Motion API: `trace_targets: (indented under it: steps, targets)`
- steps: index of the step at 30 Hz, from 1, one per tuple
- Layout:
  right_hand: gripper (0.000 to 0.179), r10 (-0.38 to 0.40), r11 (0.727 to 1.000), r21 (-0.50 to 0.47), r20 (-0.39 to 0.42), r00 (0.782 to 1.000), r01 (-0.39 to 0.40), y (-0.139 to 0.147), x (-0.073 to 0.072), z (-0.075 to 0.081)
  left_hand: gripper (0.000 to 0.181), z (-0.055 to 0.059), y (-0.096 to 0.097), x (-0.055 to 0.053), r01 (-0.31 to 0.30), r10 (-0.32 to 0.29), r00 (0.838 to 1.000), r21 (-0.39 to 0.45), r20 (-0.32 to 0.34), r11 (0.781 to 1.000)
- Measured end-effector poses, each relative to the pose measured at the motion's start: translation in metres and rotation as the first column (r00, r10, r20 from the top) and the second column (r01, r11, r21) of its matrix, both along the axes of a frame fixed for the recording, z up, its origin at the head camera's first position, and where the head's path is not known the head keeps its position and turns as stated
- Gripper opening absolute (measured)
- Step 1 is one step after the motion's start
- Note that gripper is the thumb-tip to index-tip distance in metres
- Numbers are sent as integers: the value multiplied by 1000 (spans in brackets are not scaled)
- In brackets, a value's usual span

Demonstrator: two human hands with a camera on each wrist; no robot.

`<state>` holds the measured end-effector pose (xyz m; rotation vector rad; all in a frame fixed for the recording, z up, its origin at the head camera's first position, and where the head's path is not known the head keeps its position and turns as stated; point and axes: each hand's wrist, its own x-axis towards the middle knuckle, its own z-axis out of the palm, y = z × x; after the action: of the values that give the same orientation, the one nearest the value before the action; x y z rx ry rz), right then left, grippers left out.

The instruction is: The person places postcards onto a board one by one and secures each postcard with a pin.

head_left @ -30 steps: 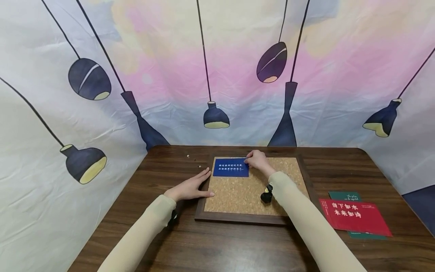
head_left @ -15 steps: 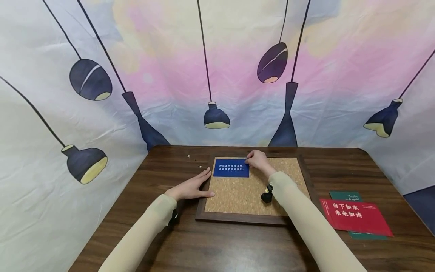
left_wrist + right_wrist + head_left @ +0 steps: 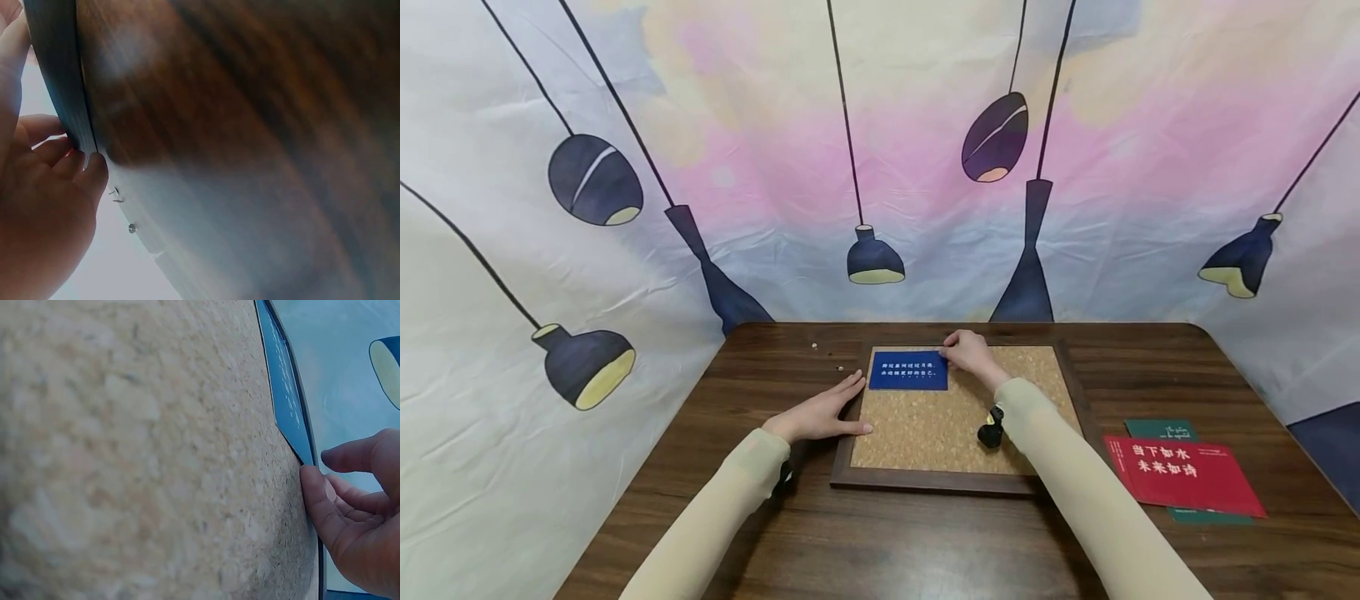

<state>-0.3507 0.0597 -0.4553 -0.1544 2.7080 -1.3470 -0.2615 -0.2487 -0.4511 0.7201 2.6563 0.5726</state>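
Observation:
On the table lies a cork board (image 3: 940,429) with a dark wooden frame. A blue card (image 3: 908,370) with white writing lies flat at its upper left. My right hand (image 3: 972,357) is at the card's top right corner, thumb and fingertips close together there; anything small between them is hidden. In the right wrist view the thumb (image 3: 320,494) touches that corner, with the index finger just beyond it. My left hand (image 3: 817,414) rests spread on the board's left edge, its thumb on the frame. The left wrist view shows the fingers (image 3: 94,178) against the frame's side.
Thumbtacks (image 3: 132,228) lie on the table beyond the left hand. Right of the board, a red card (image 3: 1187,477) with white writing overlaps a green card (image 3: 1159,429). A fabric backdrop (image 3: 925,167) printed with lamps hangs behind the table (image 3: 865,542).
Both hands and the blue card keep their places; only the head view shifts slightly.

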Motion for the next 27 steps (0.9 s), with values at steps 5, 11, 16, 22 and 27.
trace_targets:
  steps: [5,11,16,22,27]
  targets:
    - [36,15,1000,-10,17,1000,-15,0,3,2,99,-1,0,1,-4,4,1000,-9,-1,1000]
    - [40,55,998,4,3,998,-55,4,7,6,100,0,0,1,-15,15,1000,9,6,1000]
    - [45,110,994,24,7,994,-110,13,13,12,100,0,1,0,-20,20,1000,-3,5,1000]
    - [44,158,985,71,-7,987,-157,19,18,16,100,1,0,2,-17,17,1000,5,5,1000]
    - [45,202,974,113,-53,978,-195,21,21,17,99,2,1,3,-17,17,1000,7,0,1000]
